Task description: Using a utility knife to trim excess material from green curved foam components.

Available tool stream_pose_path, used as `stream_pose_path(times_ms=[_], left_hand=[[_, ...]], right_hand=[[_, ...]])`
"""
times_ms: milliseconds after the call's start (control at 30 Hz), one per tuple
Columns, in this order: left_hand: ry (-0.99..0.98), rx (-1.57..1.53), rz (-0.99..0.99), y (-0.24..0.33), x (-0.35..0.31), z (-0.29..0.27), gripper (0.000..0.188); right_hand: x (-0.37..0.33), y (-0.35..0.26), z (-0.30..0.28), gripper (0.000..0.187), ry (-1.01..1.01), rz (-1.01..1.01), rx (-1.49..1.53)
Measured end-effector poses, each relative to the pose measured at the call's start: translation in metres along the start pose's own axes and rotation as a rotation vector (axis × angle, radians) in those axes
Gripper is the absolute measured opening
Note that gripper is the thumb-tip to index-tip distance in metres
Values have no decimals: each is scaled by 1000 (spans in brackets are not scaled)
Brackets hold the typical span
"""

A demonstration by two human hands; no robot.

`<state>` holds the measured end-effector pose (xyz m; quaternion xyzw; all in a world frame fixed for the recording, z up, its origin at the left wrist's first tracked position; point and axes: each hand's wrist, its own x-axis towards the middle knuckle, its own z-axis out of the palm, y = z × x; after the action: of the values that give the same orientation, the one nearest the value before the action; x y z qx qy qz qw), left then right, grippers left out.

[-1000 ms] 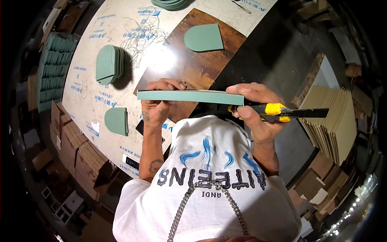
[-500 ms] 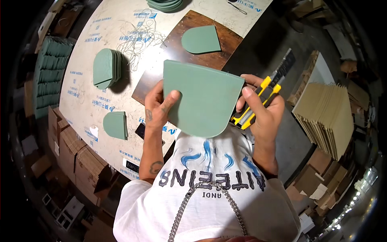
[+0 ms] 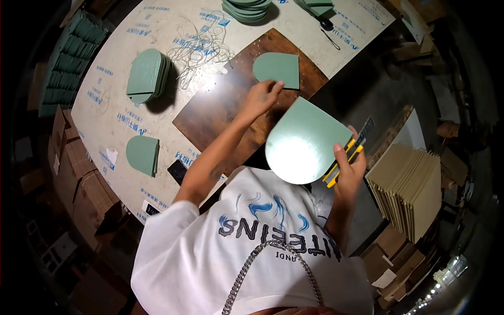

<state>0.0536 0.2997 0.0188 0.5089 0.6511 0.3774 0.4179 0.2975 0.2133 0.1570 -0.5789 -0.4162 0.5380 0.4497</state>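
In my right hand (image 3: 350, 170) I hold a green round-ended panel (image 3: 304, 144) by its straight edge, tilted so that light glares off it. The same hand also grips a yellow and black utility knife (image 3: 344, 164), its blade section pointing up and away. My left hand (image 3: 265, 97) is stretched forward over the table, fingers pinched at the near edge of another green round-ended panel (image 3: 278, 68). That panel lies on a dark brown board (image 3: 210, 118). What the left fingertips grip is partly covered by the hand.
On the white table (image 3: 100, 131) are a stack of green panels (image 3: 149, 76), a smaller pile (image 3: 142, 155), another stack (image 3: 247, 10), tangled string (image 3: 202, 47) and a black phone (image 3: 177, 170). Beige sheets (image 3: 404, 191) stand at the right; cardboard (image 3: 86, 173) stands left.
My left hand has let go of the held panel and reached forward to the panel on the brown board. The held panel has turned and lowered in my right hand, knife still with it.
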Motion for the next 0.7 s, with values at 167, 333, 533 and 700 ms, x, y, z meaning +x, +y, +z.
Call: stream_pose_path(times_ms=[167,333,533,700], left_hand=[[128,734,347,-72,121,91,79],[-57,782,76,-65,140,93,98],[54,802,28,-123,71,66,94],[132,779,-382,-99,-33,-14,77]], right_hand=[[-9,10,-27,55,117,-111,-215],[-7,24,-45,51,89,-78,-133],[17,29,-54,47,43,-74,-21],[50,19,-52,52,-164,-220,-76]])
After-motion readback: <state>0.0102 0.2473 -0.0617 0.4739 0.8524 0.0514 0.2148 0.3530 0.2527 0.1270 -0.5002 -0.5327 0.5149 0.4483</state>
